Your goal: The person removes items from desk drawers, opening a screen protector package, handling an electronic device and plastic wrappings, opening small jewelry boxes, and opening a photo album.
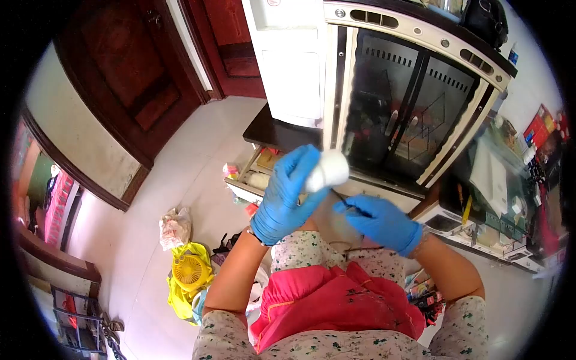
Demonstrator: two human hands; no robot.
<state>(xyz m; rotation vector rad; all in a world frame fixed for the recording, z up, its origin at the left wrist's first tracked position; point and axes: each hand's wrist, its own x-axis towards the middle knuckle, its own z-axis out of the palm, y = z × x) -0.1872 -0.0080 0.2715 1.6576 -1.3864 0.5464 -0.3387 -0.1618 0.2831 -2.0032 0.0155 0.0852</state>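
My left hand (282,204), in a blue glove, is wrapped round a smooth white rounded cylinder (330,170), which looks like a small bottle or jar. The cylinder is tilted, one end pointing up and right; my fingers hide part of it. My right hand (387,223), also gloved in blue, is lower and to the right, with its fingers curled together. Between the two hands a thin dark thing (338,194) runs out from the right fingertips; its kind cannot be made out. Below both hands is my lap, with a red apron (336,300) over patterned clothes.
Ahead stands a cabinet with dark glass doors (414,102), beside a white appliance (294,72). An open drawer (252,180) is under the dark ledge. On the floor at left are a yellow fan (190,271) and a plastic bag (175,228). A cluttered glass-topped table (510,156) is at right.
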